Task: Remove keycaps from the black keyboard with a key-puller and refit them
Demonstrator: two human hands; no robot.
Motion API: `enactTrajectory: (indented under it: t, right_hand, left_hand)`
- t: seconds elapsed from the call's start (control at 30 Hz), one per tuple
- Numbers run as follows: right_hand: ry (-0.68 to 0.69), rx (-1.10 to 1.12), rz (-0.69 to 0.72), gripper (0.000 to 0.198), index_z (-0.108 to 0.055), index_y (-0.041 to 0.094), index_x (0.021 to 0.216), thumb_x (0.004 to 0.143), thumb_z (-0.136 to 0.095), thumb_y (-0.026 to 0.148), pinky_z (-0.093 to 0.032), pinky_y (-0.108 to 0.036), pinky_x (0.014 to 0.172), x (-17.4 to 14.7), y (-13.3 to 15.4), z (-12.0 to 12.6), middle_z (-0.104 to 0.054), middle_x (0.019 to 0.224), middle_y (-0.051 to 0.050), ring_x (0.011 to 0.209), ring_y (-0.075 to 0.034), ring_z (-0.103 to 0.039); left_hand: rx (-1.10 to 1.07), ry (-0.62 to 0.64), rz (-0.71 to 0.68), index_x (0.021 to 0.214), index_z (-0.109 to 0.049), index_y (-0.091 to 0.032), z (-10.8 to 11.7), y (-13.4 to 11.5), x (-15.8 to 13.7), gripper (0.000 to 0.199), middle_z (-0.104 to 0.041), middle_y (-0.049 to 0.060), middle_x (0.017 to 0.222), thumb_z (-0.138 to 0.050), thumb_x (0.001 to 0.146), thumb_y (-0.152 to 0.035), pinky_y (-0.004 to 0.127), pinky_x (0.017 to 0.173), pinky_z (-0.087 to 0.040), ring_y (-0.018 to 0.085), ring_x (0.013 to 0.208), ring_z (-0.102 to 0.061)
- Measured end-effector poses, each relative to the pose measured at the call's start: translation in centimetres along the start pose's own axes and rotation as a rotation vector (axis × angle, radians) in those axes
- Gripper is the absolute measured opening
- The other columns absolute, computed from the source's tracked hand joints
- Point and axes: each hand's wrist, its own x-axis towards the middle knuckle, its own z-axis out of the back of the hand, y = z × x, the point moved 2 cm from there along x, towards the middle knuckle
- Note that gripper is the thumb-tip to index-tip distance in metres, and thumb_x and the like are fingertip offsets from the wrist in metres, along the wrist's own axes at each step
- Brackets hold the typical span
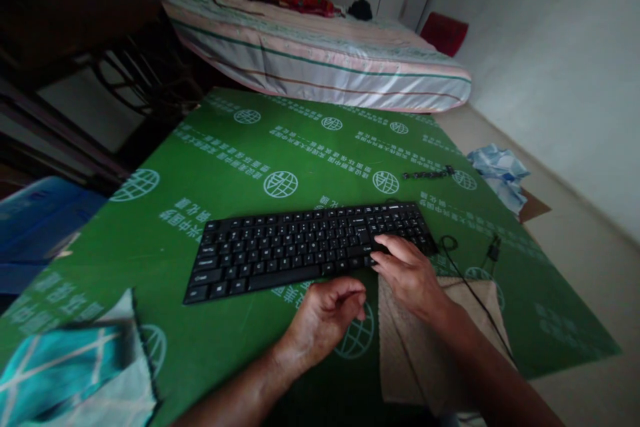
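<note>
- Nearest us, our left hand (327, 320) hangs loosely curled, grasping nothing, just short of the keyboard's near edge.
- Our right hand (407, 273) rests open-fingered on the keyboard's (305, 247) right end.
- The keyboard stretches left-to-right mid-mat (150, 227).

A black keyboard (307, 247) lies on a green mat (200, 167) printed with white globes.

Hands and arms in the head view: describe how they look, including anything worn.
Both arms are bare from the picture's lower edge to the fingers: no sleeves, gloves, watch or rings show. The left hand and right hand carry no markings or bands. The dim light hides finer detail. A thin black cable runs beside the right forearm; whether it touches the arm cannot be told.
</note>
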Motion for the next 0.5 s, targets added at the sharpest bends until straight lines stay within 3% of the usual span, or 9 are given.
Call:
enactTrajectory:
  t: [0.17,0.33,0.43,0.5]
  right_hand:
    - [0.063,-0.001,-0.013,0.016,-0.071,0.019,0.094,0.085,-0.057,0.017,-0.051,-0.041,0.091,0.3,-0.3,-0.4,-0.062,0.119,-0.013,0.11,-0.024,-0.058]
    - [0.08,0.022,-0.023,0.016,-0.073,0.019,0.092,0.084,-0.059,0.018,-0.052,-0.041,0.09,0.6,-0.6,-0.3,-0.063,0.117,-0.013,0.107,-0.024,-0.059]
    - [0.083,0.008,-0.019,0.016,-0.073,0.019,0.091,0.083,-0.06,0.018,-0.053,-0.04,0.09,0.7,-0.5,-0.2,-0.064,0.117,-0.012,0.106,-0.024,-0.06]
    - [0.085,-0.009,-0.014,0.017,-0.073,0.019,0.091,0.083,-0.059,0.016,-0.052,-0.04,0.09,0.8,-0.3,-0.1,-0.064,0.116,-0.012,0.106,-0.025,-0.06]
  left_hand:
    - [0.251,-0.014,-0.179,0.069,-0.06,-0.015,0.2,0.2,-0.3,0.023,-0.059,-0.002,0.06,-0.047,0.088,-0.021,0.017,0.053,-0.039,0.008,0.056,-0.052]
    - [0.637,-0.126,-0.524,0.083,-0.063,-0.014,0.6,-0.1,-0.6,0.018,-0.058,0.0,0.062,-0.046,0.09,-0.017,0.02,0.056,-0.043,0.01,0.057,-0.053]
    - [0.816,-0.199,-0.733,0.096,-0.063,-0.011,0.7,-0.8,-0.5,0.017,-0.065,0.007,0.08,-0.049,0.087,-0.011,0.028,0.072,-0.051,0.016,0.078,-0.059]
    - [0.918,-0.249,-0.787,0.104,-0.063,-0.011,0.6,-1.1,-0.2,0.023,-0.065,0.013,0.103,-0.05,0.085,-0.008,0.038,0.087,-0.051,0.024,0.102,-0.057]
